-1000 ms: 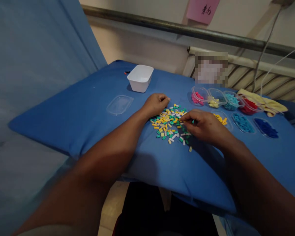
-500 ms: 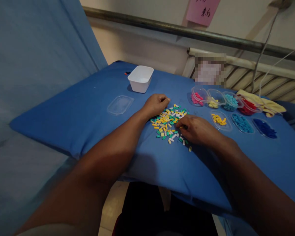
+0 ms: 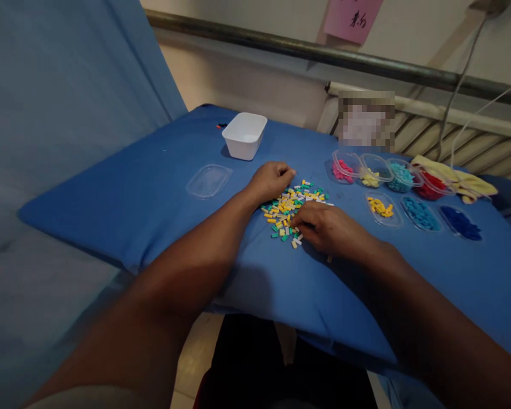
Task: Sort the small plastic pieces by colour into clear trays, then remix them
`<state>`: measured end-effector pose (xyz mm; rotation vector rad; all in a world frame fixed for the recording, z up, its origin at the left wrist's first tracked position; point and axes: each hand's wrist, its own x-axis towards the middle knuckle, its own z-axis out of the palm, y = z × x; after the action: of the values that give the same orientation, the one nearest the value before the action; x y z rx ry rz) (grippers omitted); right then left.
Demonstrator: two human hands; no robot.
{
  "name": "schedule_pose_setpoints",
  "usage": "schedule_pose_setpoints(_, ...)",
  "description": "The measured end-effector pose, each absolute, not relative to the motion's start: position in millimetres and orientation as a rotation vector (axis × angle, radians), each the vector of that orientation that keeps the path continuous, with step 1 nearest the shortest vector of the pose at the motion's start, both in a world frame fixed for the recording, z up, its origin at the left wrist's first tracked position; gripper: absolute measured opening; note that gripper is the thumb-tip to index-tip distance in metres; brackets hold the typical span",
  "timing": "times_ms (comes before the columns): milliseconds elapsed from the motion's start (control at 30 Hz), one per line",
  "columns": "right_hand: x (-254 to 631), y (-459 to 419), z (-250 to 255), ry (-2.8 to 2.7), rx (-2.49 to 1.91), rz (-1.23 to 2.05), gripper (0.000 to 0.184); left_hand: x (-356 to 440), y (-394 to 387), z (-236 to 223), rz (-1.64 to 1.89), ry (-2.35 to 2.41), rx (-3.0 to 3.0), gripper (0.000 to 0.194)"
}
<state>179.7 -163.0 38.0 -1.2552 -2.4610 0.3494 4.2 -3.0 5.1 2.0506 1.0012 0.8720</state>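
A loose pile of small oblong plastic pieces in yellow, green, white and cream lies on the blue cloth. At the pile's far left edge rests my left hand, its fingers curled closed; what they hold, if anything, is hidden. My right hand reaches over the near right part of the pile, with thumb and fingertips pinched together down among the pieces. Whether a piece is between those fingertips I cannot make out. The right hand covers part of the pile, and a single piece lies just below its wrist.
Behind the pile stands a white tub, with a clear lid lying to its left. At right, clear containers hold pink, pale yellow, turquoise and red pieces; yellow, blue and dark blue ones sit in front. A yellow cloth lies behind.
My right hand has moved left and slightly nearer over the pile, covering pieces that showed before. My left hand has stayed in place.
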Motion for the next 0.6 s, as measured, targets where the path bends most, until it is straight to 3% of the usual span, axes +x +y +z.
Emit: schedule_pose_setpoints(600, 168, -159, 46, -2.488, -1.477, 0.291, 0.020, 4, -2, 6, 0.849, 1.028, 2.083, 0.036)
